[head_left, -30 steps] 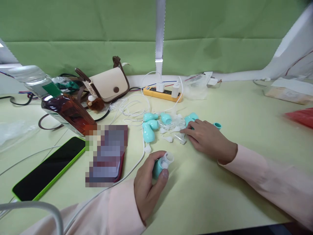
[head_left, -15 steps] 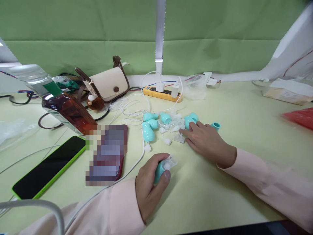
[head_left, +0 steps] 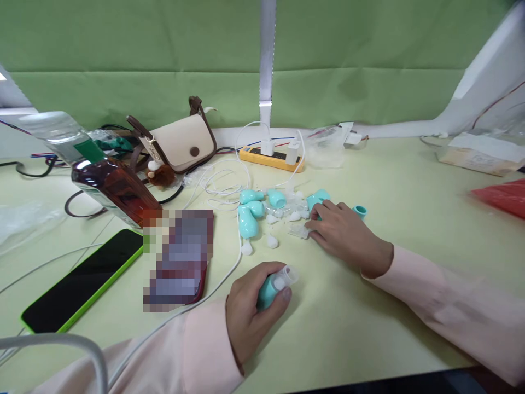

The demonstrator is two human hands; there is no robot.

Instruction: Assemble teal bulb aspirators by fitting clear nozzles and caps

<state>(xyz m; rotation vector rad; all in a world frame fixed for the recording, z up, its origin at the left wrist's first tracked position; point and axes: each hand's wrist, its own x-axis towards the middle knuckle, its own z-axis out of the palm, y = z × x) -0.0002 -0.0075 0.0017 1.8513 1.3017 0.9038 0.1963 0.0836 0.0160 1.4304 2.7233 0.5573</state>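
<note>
Left hand (head_left: 252,314) wrapped around teal piece (head_left: 267,294), clear tube (head_left: 291,274) at its tip, right hand (head_left: 338,232) apart, fingertips at clear plastic piece (head_left: 298,232) on surface (head_left: 348,334), can't tell if pinched, teal parts (head_left: 248,222) beyond left hand

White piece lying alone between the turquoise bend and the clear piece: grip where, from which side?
Probably pinch the white piece across its rounded end, from above on the near side. That end looks widest and faces the person; the turquoise bend to its left and the clear piece to its right limit sideways access.

Left hand (head_left: 248,312) curled, right hand (head_left: 340,232) palm-down
</note>
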